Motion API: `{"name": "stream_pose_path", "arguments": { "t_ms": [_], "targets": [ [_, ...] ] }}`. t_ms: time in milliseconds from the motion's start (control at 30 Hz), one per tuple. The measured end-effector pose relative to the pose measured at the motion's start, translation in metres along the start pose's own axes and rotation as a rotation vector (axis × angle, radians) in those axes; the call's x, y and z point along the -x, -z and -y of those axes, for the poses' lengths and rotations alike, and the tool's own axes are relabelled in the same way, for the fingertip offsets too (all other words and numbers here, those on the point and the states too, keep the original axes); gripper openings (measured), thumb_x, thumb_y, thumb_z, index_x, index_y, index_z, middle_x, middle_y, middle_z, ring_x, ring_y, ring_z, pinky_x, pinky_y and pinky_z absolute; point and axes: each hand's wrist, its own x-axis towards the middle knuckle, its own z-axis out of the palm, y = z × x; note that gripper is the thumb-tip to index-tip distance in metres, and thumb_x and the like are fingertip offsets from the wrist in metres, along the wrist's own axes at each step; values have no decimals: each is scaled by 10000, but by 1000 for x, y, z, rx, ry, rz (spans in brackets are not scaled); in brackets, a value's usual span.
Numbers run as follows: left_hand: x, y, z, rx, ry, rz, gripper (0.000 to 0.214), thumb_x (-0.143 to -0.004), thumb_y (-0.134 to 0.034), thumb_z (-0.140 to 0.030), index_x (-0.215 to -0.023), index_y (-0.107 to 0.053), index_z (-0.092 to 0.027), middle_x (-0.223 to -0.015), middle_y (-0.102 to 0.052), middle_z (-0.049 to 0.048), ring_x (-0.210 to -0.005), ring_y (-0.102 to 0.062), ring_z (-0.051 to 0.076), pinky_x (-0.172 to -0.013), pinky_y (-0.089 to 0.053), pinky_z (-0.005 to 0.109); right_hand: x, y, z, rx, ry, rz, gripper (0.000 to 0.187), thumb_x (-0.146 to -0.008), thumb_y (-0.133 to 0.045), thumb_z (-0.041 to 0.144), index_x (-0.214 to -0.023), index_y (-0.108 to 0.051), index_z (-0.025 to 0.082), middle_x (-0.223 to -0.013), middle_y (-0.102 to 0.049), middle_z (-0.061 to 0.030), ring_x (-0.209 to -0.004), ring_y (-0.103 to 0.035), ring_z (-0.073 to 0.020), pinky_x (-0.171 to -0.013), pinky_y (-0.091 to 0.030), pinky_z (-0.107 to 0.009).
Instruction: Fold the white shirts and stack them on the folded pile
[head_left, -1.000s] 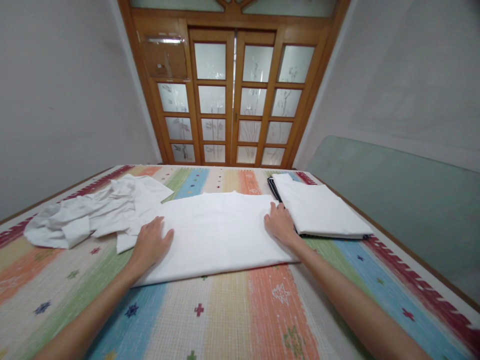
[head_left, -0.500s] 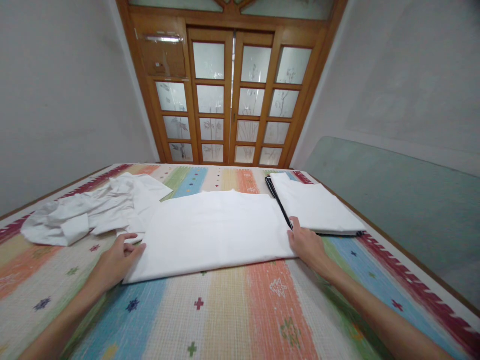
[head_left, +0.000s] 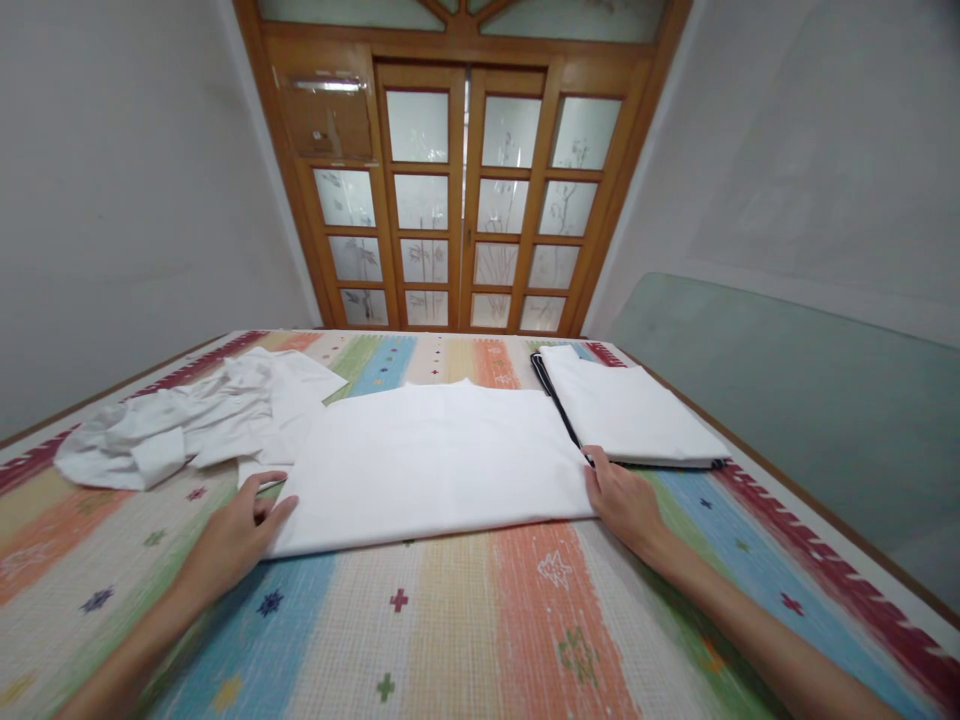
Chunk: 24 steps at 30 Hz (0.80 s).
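Note:
A folded white garment (head_left: 427, 465) lies flat in front of me, its long near edge running slightly slantwise. My left hand (head_left: 244, 530) is at its left end, thumb against the edge and a gap between thumb and forefinger. At the opposite end, my right hand (head_left: 622, 500) has its fingers closed on the garment's side edge. Close beyond that hand is a folded white stack (head_left: 637, 410) with black trim showing along its left and near sides. A crumpled white garment (head_left: 202, 420) lies loosely on the left.
Underneath everything is a striped, multicoloured cloth (head_left: 450, 610) with small crosses and stars. A pale green panel (head_left: 780, 390) stands along the right side. Beyond the far edge are wooden doors (head_left: 465, 200) with frosted panes, between grey walls.
The front garment's left end has shifted slightly right, with my left hand following it. My right hand has moved a little right and down. The stack on the right looks unchanged.

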Motion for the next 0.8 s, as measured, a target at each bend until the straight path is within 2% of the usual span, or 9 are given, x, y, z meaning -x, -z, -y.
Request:
{"name": "stream_pose_path", "arguments": {
  "t_ms": [167, 300, 433, 533, 600, 700, 800],
  "targets": [
    [4, 2, 8, 7, -43, 7, 491, -737, -474, -596, -1043, -574, -224, -608, -654, -17, -647, -652, 233, -610, -457, 301, 4, 6, -2, -58, -48, 119, 250, -996, -360, 207, -1208, -486, 161, -698, -681, -44, -641, -656, -198, -528, -229, -265],
    [10, 1, 11, -13, -96, 13, 482, -768, -458, -599, -1047, -583, -226, -569, -589, -36, -585, -613, 219, -591, -452, 304, 8, 6, -2, -37, -42, 153, 247, -1005, -360, 229, -1202, -498, 167, -746, -702, -64, -665, -668, -202, -526, -257, -262],
    [14, -1, 13, -86, -114, 22, 473, -768, -432, -608, -965, -590, -208, -564, -533, -28, -536, -569, 216, -563, -443, 322, 10, 5, 0, -1, -33, 190, 249, -1021, -343, 249, -1194, -505, 174, -799, -717, -76, -707, -686, -213, -529, -288, -257],
    [16, -5, 19, -131, -128, 14, 494, -781, -407, -604, -998, -592, -200, -548, -509, -24, -555, -583, 237, -594, -474, 348, 9, 7, 1, 17, -24, 224, 244, -1026, -334, 243, -1188, -500, 169, -805, -719, -78, -733, -696, -221, -528, -292, -256],
    [18, -9, 24, -147, -174, -30, 464, -795, -397, -573, -1005, -593, -208, -637, -594, 15, -676, -641, 260, -706, -512, 372, 9, 8, 1, 24, -19, 237, 244, -1028, -325, 242, -1176, -502, 164, -802, -718, -84, -739, -698, -228, -527, -298, -258],
    [23, -16, 31, -198, -243, -94, 417, -822, -363, -514, -977, -609, -215, -896, -691, 98, -900, -669, 291, -867, -506, 410, 9, 7, 1, 30, -15, 230, 250, -1031, -321, 252, -1171, -507, 162, -811, -715, -93, -739, -697, -232, -534, -316, -261],
    [30, -16, 32, -314, -259, -75, 430, -855, -308, -444, -990, -633, -197, -912, -689, 129, -891, -662, 307, -866, -504, 439, 8, 9, 2, 48, -17, 220, 244, -1022, -335, 248, -1143, -529, 164, -840, -710, -103, -738, -691, -231, -554, -340, -269]
  ]
}}
